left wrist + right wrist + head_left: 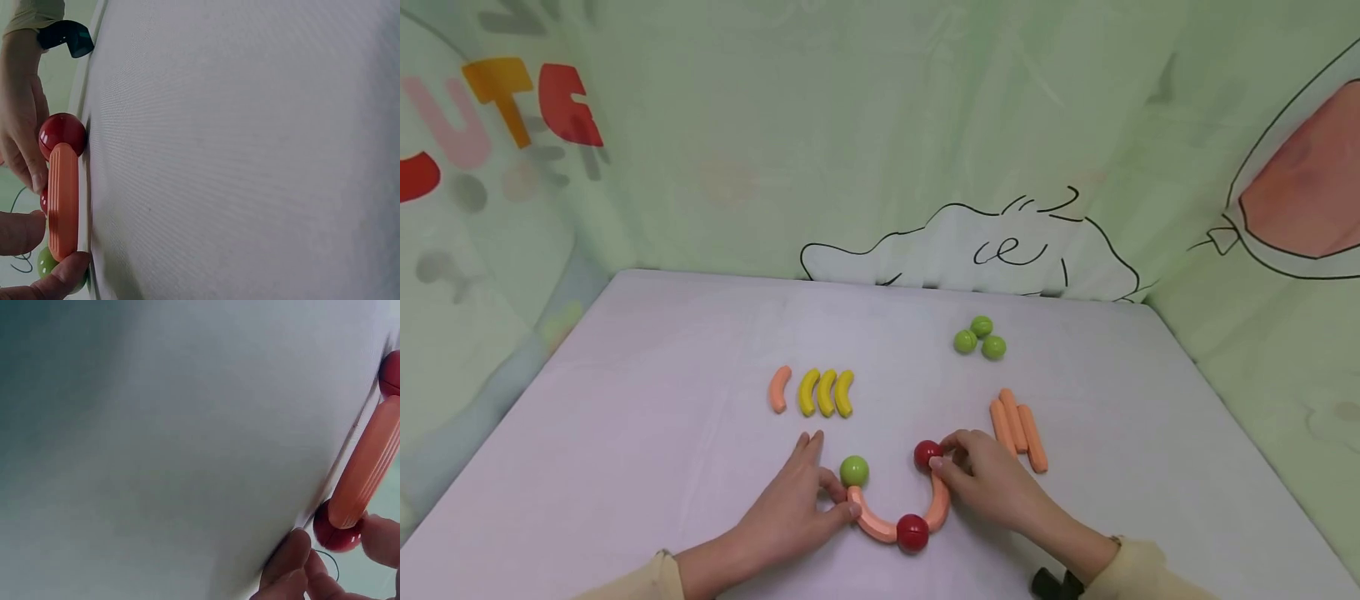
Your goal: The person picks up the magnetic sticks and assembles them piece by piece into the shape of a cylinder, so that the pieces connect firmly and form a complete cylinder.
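In the head view a U-shaped chain lies on the table, made of two curved orange sticks joined by a red ball (912, 533) at the bottom. My left hand (797, 508) holds the upper end of the left curved orange stick (874, 525) between thumb and index finger. A green ball (853, 471) sits at that end, by the index finger. My right hand (996, 483) pinches another red ball (927, 455) at the top of the right curved orange stick (938, 504). In the right wrist view, the thumb (382, 540) lies against this red ball (336, 534) by the stick's end.
Behind the hands lie one short curved orange piece (779, 389) and three yellow curved pieces (826, 393). Three green balls (981, 327) sit farther back. Straight orange sticks (1033, 439) lie beyond the right hand. Printed fabric (880, 150) walls the table (685, 333) at its back and sides.
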Available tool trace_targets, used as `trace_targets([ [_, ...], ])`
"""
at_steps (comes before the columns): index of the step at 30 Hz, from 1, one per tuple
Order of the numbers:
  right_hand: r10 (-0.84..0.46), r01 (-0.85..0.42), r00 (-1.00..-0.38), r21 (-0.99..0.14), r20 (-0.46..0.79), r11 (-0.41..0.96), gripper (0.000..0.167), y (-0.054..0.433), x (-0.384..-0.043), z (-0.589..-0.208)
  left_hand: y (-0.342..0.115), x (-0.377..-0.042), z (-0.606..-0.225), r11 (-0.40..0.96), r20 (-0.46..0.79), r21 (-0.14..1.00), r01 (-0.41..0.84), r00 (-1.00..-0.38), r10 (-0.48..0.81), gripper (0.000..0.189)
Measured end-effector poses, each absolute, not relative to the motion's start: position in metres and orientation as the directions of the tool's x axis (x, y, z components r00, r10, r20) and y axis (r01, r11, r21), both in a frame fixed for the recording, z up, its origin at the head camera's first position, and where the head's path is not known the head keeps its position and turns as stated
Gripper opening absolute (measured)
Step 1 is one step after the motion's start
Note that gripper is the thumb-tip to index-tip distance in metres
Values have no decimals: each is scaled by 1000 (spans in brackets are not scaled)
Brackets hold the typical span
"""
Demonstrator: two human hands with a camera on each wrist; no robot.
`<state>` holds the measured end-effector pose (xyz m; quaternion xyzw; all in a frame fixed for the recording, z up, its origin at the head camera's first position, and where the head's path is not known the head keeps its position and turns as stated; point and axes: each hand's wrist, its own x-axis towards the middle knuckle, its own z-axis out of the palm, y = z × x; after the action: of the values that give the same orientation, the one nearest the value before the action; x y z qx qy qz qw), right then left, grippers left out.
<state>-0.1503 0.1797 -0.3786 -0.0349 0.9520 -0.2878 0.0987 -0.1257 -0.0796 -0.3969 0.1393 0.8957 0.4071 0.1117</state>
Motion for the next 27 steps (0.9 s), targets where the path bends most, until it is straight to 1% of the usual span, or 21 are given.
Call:
trace_targets([
  [2,-117,-2,-978,-550,-173,835,27,183,-147,-377,-79,-125,-396,632,-86,759,159,-937,338,16],
  [5,-117,16,-968,-521,-221,854,24,189,-141,-375,-78,-125,-395,633,-86,759,152,-940,329,16],
  [9,-139,24,-944,-483,-300,875,33,191,-136,-375,-76,-125,-395,629,-93,764,144,-940,328,15],
  [13,-116,47,-939,-454,-324,890,37,185,-138,-375,-73,-123,-397,617,-101,774,144,-933,345,13],
  [17,-74,77,-941,-423,-330,903,36,178,-146,-374,-72,-120,-397,608,-107,780,149,-925,364,12],
  [22,-60,111,-939,-465,-337,878,33,179,-157,-373,-76,-120,-395,617,-111,773,146,-927,358,13],
  [27,-52,137,-942,-521,-332,843,27,186,-164,-372,-82,-123,-394,638,-75,750,173,-937,342,14],
])
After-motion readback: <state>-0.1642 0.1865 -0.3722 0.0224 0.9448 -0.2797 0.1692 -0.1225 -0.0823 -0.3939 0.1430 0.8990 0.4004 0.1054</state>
